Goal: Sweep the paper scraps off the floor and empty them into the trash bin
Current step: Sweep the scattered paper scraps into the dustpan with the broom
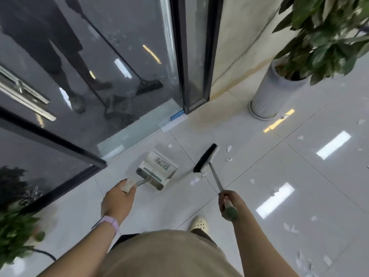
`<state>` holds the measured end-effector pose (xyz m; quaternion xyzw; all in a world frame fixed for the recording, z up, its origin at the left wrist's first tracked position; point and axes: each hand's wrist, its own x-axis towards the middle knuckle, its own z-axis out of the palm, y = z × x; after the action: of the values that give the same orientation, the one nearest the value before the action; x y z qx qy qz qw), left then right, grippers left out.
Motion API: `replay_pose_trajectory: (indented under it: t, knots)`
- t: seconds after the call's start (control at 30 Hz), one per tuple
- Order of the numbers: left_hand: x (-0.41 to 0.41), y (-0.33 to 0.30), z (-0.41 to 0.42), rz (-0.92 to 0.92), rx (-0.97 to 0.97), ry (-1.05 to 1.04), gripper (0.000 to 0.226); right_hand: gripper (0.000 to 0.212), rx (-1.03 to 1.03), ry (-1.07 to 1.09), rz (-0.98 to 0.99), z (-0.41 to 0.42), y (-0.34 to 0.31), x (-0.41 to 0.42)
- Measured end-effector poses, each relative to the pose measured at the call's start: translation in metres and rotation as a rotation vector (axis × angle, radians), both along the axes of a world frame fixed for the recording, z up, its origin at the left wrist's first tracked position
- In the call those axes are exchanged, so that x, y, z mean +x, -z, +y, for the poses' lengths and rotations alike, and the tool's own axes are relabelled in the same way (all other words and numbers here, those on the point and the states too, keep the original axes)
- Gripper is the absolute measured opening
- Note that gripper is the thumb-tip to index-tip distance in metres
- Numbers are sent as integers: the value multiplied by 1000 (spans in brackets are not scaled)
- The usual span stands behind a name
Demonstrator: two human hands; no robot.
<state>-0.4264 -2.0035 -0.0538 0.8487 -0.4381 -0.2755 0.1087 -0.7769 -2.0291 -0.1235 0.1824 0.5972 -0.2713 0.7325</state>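
- Where the glass door (89, 76) meets the wall, a potted plant (279, 90) stands on the tiled floor (259, 176).
- White paper scraps (229, 159) lie scattered around the broom head (205, 158).
- Left hand (117, 198) grips the dustpan (157, 168) handle; right hand (229, 200) clasps the broom (216, 180) shaft.

There was one broom (205, 157), one dustpan (157, 168) and one shoe (198, 222). Two potted plants stood in view: one (279, 84) by the wall, one (16, 226) at the left. Paper scraps (229, 159) lay scattered, too many and too small to count exactly.
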Motion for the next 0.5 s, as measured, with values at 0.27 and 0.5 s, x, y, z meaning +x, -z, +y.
replay_pose_trajectory:
  t: [0.27, 0.5]
  knots:
    - [-35, 17, -29, 60, -16, 5, 23, 10, 29, 336, 231, 63, -20, -121]
    - [-38, 32, -39, 106, -3, 19, 22, 5, -8, 610, 332, 79, -44, -140]
